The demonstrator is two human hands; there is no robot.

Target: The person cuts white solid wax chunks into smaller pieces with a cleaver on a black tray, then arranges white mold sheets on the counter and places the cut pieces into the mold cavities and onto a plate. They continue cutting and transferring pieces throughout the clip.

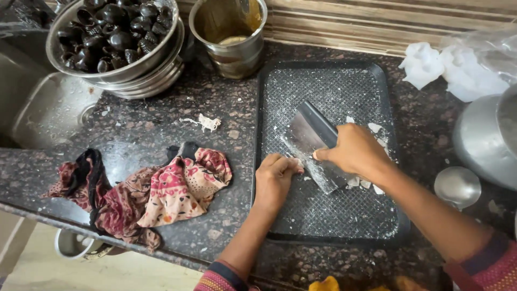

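Both hands low, close together, centre frame.
Left hand knuckles up, fingers curled; right hand clenched in a grip, forearm angling in from near right.

A steel bowl of dark round fruits is stacked beside a metal tumbler. A patterned cloth is crumpled on the speckled counter; a sink is seen left.

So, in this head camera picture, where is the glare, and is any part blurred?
Head view: soft daylight, glare on the metal scraper in the right hand and on the steel ladle; the left hand is sharp on the black tray; the edges bend slightly; the plastic bag looks hazy.
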